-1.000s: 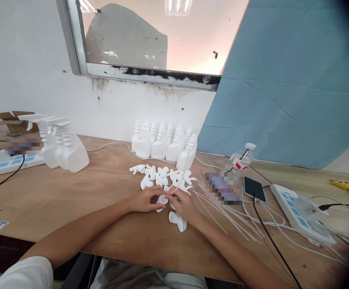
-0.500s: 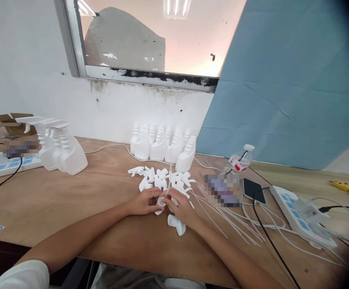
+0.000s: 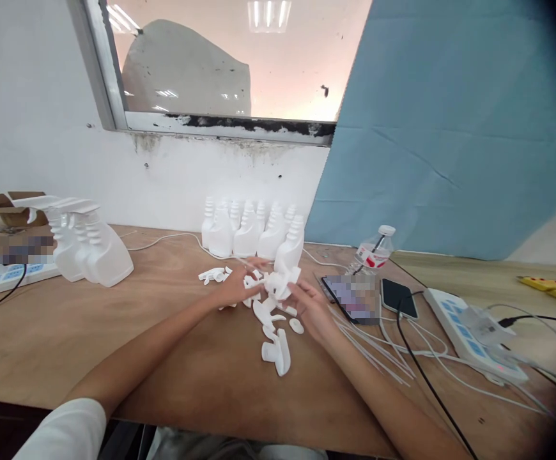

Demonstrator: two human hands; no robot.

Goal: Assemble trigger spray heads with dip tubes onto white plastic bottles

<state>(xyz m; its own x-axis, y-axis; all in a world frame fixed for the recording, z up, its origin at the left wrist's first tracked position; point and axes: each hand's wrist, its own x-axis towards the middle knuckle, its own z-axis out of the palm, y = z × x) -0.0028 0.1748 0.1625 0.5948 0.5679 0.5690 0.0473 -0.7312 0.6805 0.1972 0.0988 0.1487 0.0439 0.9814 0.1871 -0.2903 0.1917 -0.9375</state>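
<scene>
Above a loose pile of white plastic spray trigger heads point(image 3: 266, 313), my right hand point(image 3: 312, 308) pinches one white trigger head point(image 3: 282, 284) between thumb and fingers. My left hand point(image 3: 238, 284) is at the left side of that same piece, its fingers curved among white parts. Motion blur hides whether those fingers grip anything. Nearer to me, a trigger head point(image 3: 278, 352) lies on the table. Beside the pile rests a small round white disc-like part point(image 3: 296, 326). Thin white tubes point(image 3: 378, 351) lie to the right of my right hand.
White empty-looking spray bottles point(image 3: 247, 236) stand behind the pile; more bottles with trigger heads point(image 3: 100, 252) stand left. At right are a drink bottle point(image 3: 374, 252), a phone point(image 3: 399, 298), a tablet-like screen point(image 3: 349, 297) and a power strip point(image 3: 472, 335) with cables.
Both hands have moved forward from the near side of the pile and slightly apart. The thin tube that stood upright between them no longer shows upright. The view has shifted slightly.
</scene>
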